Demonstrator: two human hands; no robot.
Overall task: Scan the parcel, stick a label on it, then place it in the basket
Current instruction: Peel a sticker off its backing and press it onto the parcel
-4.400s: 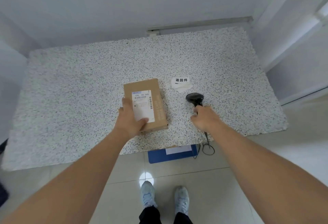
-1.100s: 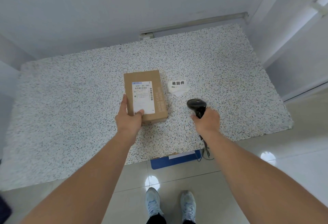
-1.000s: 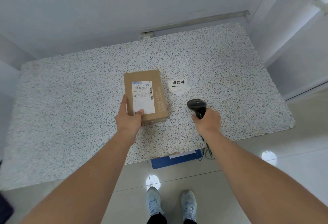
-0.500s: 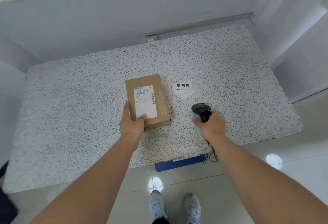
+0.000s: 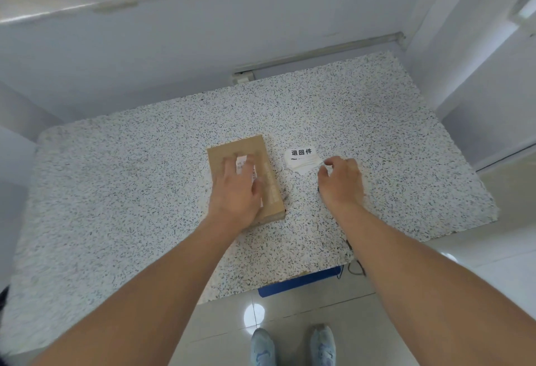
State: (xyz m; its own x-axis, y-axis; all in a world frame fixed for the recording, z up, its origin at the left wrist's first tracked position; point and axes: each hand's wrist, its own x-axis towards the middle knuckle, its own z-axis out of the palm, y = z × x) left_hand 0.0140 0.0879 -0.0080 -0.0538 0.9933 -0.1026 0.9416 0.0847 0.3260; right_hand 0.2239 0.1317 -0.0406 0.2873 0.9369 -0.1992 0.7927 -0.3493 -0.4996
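Observation:
The brown cardboard parcel lies flat on the speckled table, its white shipping label mostly covered. My left hand rests palm-down on top of it, fingers spread and motion-blurred, holding it down. My right hand hovers just right of the parcel, fingers curled, thumb and forefinger at the right edge of a small stack of white labels printed with black characters. The scanner is hidden under my right hand; only its black cable shows at the table's front edge.
A blue basket peeks out under the table's front edge, below my right forearm. Walls close the table in at the back and right. My shoes stand on the tiled floor.
My right hand let go of the scanner and moved forward to the label stack. My left hand slid from the parcel's near edge up onto its top.

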